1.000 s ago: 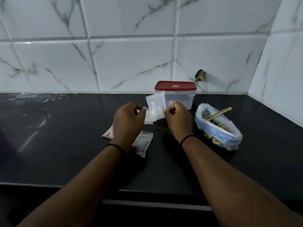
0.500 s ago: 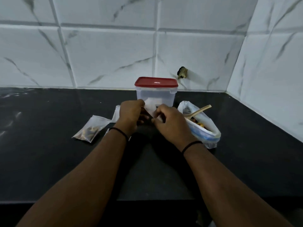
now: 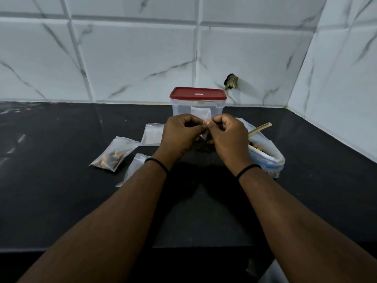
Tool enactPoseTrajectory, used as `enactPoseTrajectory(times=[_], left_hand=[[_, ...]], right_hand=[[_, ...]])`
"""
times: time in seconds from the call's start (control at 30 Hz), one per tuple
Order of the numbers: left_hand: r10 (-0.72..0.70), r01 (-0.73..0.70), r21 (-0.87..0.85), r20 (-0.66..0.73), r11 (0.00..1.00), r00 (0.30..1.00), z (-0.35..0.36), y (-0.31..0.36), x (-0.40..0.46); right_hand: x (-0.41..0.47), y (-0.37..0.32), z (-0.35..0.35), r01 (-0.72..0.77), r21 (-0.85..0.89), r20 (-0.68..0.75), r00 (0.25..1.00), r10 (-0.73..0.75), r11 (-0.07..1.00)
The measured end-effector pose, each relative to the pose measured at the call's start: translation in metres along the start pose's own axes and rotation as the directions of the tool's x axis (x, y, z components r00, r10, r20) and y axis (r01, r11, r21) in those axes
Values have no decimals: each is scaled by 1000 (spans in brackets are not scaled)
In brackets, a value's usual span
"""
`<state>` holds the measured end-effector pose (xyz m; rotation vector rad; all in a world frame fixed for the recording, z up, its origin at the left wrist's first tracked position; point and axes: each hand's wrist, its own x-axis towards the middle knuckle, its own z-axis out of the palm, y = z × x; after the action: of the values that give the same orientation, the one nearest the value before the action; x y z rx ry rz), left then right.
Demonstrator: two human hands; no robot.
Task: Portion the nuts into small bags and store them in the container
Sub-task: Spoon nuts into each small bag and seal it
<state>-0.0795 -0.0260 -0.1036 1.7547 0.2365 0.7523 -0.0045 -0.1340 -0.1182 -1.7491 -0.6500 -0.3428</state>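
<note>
Both hands, left hand [image 3: 179, 133] and right hand [image 3: 226, 135], are pinching a small clear plastic bag [image 3: 204, 115] in front of the red-lidded clear plastic container [image 3: 198, 102], seemingly opening its mouth; next comes scooping nuts from the large clear zip bag [image 3: 265, 154], steadily

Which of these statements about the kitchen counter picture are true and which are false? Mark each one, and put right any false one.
1. The container has its red lid on. True.
2. The wooden spoon lies on the bare counter. False: it stands in the large bag of nuts, at the right hand's side.
3. Both hands pinch one small clear bag between them. True: the left hand and the right hand meet on it.
4. A small bag with nuts in it lies left of the hands. True.
5. The counter is white. False: it is black; the wall tiles are white.
</note>
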Motion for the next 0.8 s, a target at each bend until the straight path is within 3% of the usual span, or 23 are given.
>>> enactPoseTrajectory(times=[0.1, 0.23, 0.33, 0.5, 0.6, 0.7, 0.8], left_hand=[[32, -30, 40, -38, 999, 999, -1, -3, 1], [102, -81, 234, -77, 969, 992, 1, -6, 1], [205, -110, 471, -155, 875, 966, 2, -1, -3], [282, -51, 623, -279, 780, 918, 2, 10, -12], [355, -144, 655, -202, 742, 913, 0, 8, -12], [460, -355, 594, -28, 722, 887, -6, 0, -8], [463, -453, 553, 132, 699, 876, -11, -2, -6]], right_hand=[[-1, -1, -1, 24, -25, 8, 1000, -23, 999], [-4, -6, -2, 66, -87, 29, 998, -64, 994], [-6, -8, -7, 123, -282, 17, 992, -123, 951], [-12, -17, -8, 196, -563, 11, 973, -230, 803], [-12, -18, -7, 180, -557, 0, 976, -217, 811], [-8, -13, -15, 143, -438, -17, 986, -167, 888], [-5, -11, -22, 96, -362, -37, 992, -118, 927]])
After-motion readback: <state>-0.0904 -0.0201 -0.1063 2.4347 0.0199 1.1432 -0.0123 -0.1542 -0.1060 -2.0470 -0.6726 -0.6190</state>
